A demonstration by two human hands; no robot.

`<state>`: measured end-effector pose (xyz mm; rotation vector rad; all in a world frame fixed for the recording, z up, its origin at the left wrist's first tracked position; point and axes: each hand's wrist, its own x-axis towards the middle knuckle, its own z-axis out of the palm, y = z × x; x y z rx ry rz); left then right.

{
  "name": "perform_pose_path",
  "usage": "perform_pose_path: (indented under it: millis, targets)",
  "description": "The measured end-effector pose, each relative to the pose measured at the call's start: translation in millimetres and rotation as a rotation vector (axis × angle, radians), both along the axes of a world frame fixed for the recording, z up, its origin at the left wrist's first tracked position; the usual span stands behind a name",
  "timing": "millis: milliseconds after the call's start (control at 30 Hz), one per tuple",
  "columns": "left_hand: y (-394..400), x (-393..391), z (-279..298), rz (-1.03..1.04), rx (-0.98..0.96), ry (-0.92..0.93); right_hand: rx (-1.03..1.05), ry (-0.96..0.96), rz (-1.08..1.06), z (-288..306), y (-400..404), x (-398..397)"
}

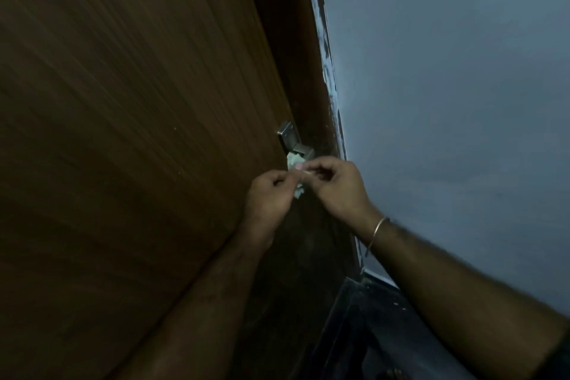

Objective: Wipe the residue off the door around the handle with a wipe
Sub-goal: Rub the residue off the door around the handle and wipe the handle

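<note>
A brown wooden door (129, 120) fills the left of the view. Its metal handle (293, 140) sits at the door's right edge. Just below the handle, a small white crumpled wipe (295, 161) is pinched between both hands. My left hand (271, 197) grips it from the left with fingers curled. From the right, my right hand (337, 187), with a thin bangle on the wrist, pinches it with thumb and forefinger. Part of the wipe pokes out below the fingers; the rest is hidden by them.
A dark door frame (311, 95) with flaking paint runs beside the door. To the right stands a grey-blue wall (447, 102). Below it a dark floor (370, 333) shows at the bottom. The scene is dim.
</note>
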<state>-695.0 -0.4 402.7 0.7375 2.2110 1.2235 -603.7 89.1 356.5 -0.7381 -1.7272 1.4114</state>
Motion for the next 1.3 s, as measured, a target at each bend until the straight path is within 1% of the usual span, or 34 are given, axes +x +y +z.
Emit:
perform_pose_path:
  millis: [33, 67, 100, 133, 200, 233, 267, 333, 400, 433, 467, 567, 633, 700, 767, 867, 933, 1033, 1067, 1100, 1133, 1167, 1233, 1267, 1300]
  targets:
    - [-2.9, 2.9, -1.9, -0.024, 0.023, -0.057, 0.078, -0.013, 0.027, -2.9, -11.3, 0.7]
    - [-5.0, 3.8, -2.6, -0.023, 0.049, -0.098, 0.100, -0.018, 0.050, -5.5, -18.0, 2.1]
    - [-7.3, 1.9, -3.2, -0.004, 0.066, -0.137, 0.062, 0.008, 0.070, -7.5, -21.9, 3.5]
    - [-9.5, -1.1, -3.5, 0.020, 0.074, -0.189, -0.026, 0.062, 0.070, -8.7, -23.3, 5.6]
    - [-13.2, -5.9, -5.7, 0.015, 0.077, -0.295, -0.291, 0.169, 0.025, -12.2, -21.5, 9.9]
    - [-14.1, -6.8, -8.0, -0.018, 0.071, -0.315, -0.410, 0.171, 0.043, -13.4, -20.2, 12.5]
    - [-15.0, -6.0, -10.6, -0.048, 0.075, -0.321, -0.479, 0.140, 0.096, -14.8, -20.4, 14.8]
    - [-17.2, -3.1, -15.2, -0.058, 0.124, -0.345, -0.509, 0.092, 0.212, -19.8, -21.7, 17.2]
    - [-21.4, -0.4, -20.4, -0.053, 0.184, -0.410, -0.527, 0.135, 0.213, -23.8, -20.8, 19.0]
    - [-24.1, 1.2, -23.5, -0.062, 0.194, -0.415, -0.550, 0.165, 0.199, -25.6, -19.8, 20.0]
    - [-26.6, 3.0, -26.7, -0.076, 0.175, -0.378, -0.570, 0.187, 0.183, -27.8, -18.7, 21.7]
    - [-28.7, 8.3, -35.1, -0.103, 0.038, -0.166, -0.567, 0.209, 0.133, -38.2, -13.2, 23.0]
    - [-26.2, 10.7, -40.7, -0.080, 0.014, -0.082, -0.585, 0.205, 0.173, -44.7, -10.5, 24.6]
    - [-26.8, 14.8, -49.7, -0.049, 0.069, -0.111, -0.616, 0.180, 0.307, -54.3, -7.5, 27.3]
    - [-27.7, 20.8, -62.8, -0.021, 0.130, -0.213, -0.619, 0.152, 0.393, -63.5, -3.5, 29.9]
    - [-24.5, 30.7, -85.8, 0.087, 0.235, -0.409, -0.592, 0.153, 0.414, -78.4, 4.4, 25.7]
    - [-21.1, 29.6, -96.8, 0.200, 0.302, -0.565, -0.495, 0.131, 0.430, -85.8, 7.8, 18.2]
    - [-20.5, 18.1, -105.8, 0.302, 0.367, -0.765, -0.119, 0.040, 0.447, -98.8, 12.5, 6.6]
    - [-20.9, 13.7, -106.6, 0.300, 0.357, -0.769, -0.012, -0.009, 0.455, -102.9, 14.4, 3.4]
    - [-20.6, 8.3, -107.4, 0.292, 0.317, -0.681, 0.037, -0.037, 0.464, -108.3, 16.0, 0.1]
    - [-20.8, 3.0, -107.3, 0.275, 0.264, -0.544, 0.038, -0.029, 0.474, -115.2, 17.7, -3.3]
    - [-21.3, -2.1, -106.8, 0.254, 0.213, -0.384, -0.052, 0.037, 0.492, -121.6, 19.7, -6.2]
    - [-21.3, -10.1, -103.5, 0.190, 0.132, -0.071, -0.463, 0.242, 0.557, -129.3, 23.5, -9.8]
    - [-21.6, -13.4, -104.0, 0.134, 0.102, 0.066, -0.580, 0.286, 0.591, -133.8, 26.0, -12.2]
    - [-22.3, -16.2, -106.6, 0.074, 0.080, 0.184, -0.567, 0.267, 0.631, -136.0, 27.6, -14.7]
